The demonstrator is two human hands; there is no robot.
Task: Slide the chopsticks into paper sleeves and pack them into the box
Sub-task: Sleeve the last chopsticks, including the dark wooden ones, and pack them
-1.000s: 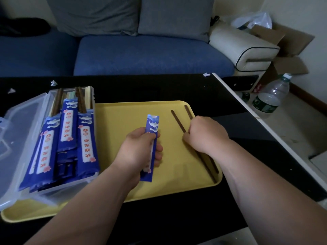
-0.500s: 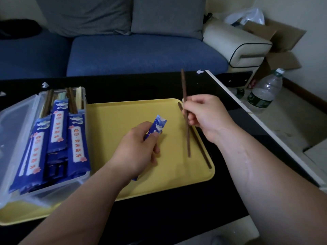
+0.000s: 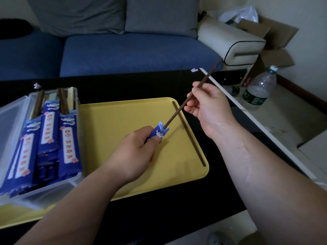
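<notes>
My left hand (image 3: 136, 152) grips a blue paper sleeve (image 3: 160, 132) over the yellow tray (image 3: 123, 121), with the sleeve's mouth pointing up and right. My right hand (image 3: 206, 105) pinches a dark brown chopstick (image 3: 178, 114) whose lower tip sits just inside the sleeve's mouth. A second brown chopstick (image 3: 190, 137) lies along the tray's right rim. At the left stands a clear plastic box (image 3: 75, 177) holding several sleeved chopsticks (image 3: 48, 128), their brown ends sticking out at the far side.
The tray rests on a black table (image 3: 141, 85) whose white right edge (image 3: 256, 121) runs diagonally. Behind is a blue sofa (image 3: 132, 53) with grey cushions. On the floor at the right stand a plastic water bottle (image 3: 260, 89), a cream footstool (image 3: 235, 43) and cardboard boxes (image 3: 276, 39).
My right hand picked one chopstick off the tray, lifted it and swung its tip down into the sleeve's mouth. My left hand tilted the sleeve toward it.
</notes>
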